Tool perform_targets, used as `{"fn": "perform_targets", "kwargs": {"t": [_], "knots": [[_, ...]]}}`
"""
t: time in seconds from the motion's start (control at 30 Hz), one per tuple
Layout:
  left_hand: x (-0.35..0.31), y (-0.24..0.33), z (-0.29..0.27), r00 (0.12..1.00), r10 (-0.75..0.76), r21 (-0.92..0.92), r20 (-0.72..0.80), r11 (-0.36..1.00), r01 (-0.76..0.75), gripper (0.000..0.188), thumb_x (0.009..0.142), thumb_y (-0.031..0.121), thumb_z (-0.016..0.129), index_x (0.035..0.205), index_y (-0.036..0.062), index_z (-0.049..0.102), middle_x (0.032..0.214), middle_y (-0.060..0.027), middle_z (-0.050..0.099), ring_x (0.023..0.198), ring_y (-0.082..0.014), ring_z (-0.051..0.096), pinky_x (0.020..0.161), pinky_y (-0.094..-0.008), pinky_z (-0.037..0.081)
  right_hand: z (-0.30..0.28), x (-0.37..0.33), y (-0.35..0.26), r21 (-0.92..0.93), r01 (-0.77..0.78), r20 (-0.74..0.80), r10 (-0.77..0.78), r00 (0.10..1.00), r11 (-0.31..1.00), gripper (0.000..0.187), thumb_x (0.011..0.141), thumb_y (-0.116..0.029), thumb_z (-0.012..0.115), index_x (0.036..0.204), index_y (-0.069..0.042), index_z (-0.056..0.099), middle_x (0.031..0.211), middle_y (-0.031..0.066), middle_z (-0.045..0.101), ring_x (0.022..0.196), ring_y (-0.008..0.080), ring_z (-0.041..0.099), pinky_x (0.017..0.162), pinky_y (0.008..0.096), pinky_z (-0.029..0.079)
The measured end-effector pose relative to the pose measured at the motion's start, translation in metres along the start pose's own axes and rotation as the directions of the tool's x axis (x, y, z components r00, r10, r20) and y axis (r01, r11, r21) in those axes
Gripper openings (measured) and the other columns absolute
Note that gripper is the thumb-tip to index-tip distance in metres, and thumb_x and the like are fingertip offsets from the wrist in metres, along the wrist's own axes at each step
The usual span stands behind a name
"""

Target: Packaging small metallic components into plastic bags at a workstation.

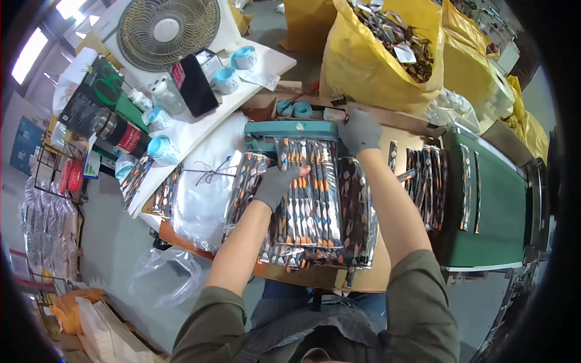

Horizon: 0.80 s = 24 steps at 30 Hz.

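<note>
A clear bag of narrow dark sticks with orange, white and blue patterns (pixel 309 206) lies before me, its top edge at a teal bar sealer (pixel 290 129). My left hand (pixel 279 185), in a grey glove with a bare thumb tip, grips the bag's left side; the thumb lies across the front and the other fingers are mostly hidden. My right hand (pixel 361 130), gloved too, is closed over the right end of the sealer's bar. More bagged patterned sticks (pixel 357 206) lie under and beside this bag.
Loose sticks (pixel 425 181) lie on the cardboard at right, beside a green conveyor belt (pixel 490 206). A yellow sack (pixel 381 60) of scraps stands beyond. The white table at left (pixel 203 130) bears a fan (pixel 168 30), phone (pixel 193 85) and blue label rolls (pixel 163 150). Clear plastic bags (pixel 209 175) lie nearby.
</note>
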<state>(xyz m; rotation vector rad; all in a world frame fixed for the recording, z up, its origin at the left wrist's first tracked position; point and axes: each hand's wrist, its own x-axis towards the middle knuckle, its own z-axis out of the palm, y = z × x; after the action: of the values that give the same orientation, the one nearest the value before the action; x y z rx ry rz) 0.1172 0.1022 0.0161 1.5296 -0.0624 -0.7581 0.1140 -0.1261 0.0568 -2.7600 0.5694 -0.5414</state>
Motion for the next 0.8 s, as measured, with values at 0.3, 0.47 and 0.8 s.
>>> {"fn": "perform_targets", "kwargs": {"t": [0.3,0.47,0.8], "knots": [[-0.006,0.009,0.003,0.991,-0.059,0.051,-0.118,0.997,0.066,0.042,0.066,0.025,0.079,0.096,-0.0018,0.067,0.093,-0.0071,0.066,0.083,-0.0146,0.060,0.078,-0.0281,0.044,0.017,-0.004,0.003,-0.025,-0.032,-0.097,0.030,0.995,0.999,0.029,0.082,-0.031,0.051,0.073,-0.006,0.065,0.069,0.0176,0.063,0.064,0.0361,0.062,0.060,0.0450,0.050],[0.004,-0.001,-0.002,0.996,-0.012,0.076,-0.086,0.997,0.019,0.046,0.064,0.027,0.080,0.099,0.0006,0.067,0.097,-0.0087,0.066,0.086,-0.0180,0.060,0.079,-0.0312,0.045,0.003,-0.010,0.001,0.146,-0.075,0.017,0.073,0.997,0.986,0.040,0.083,-0.041,0.052,0.092,-0.004,0.061,0.089,0.0211,0.063,0.084,0.0356,0.062,0.072,0.0417,0.049],[-0.122,0.017,-0.035,0.997,0.045,-0.344,0.063,0.939,-0.020,0.038,0.082,0.020,0.062,0.112,-0.0019,0.056,0.096,-0.0134,0.066,0.079,-0.0225,0.067,0.071,-0.0355,0.056,-0.044,-0.238,0.058,0.375,-0.586,0.459,0.405,0.791,0.719,0.054,0.071,-0.035,0.070,0.106,0.005,0.058,0.089,0.0164,0.064,0.081,0.0221,0.063,0.073,0.0321,0.049]]}}
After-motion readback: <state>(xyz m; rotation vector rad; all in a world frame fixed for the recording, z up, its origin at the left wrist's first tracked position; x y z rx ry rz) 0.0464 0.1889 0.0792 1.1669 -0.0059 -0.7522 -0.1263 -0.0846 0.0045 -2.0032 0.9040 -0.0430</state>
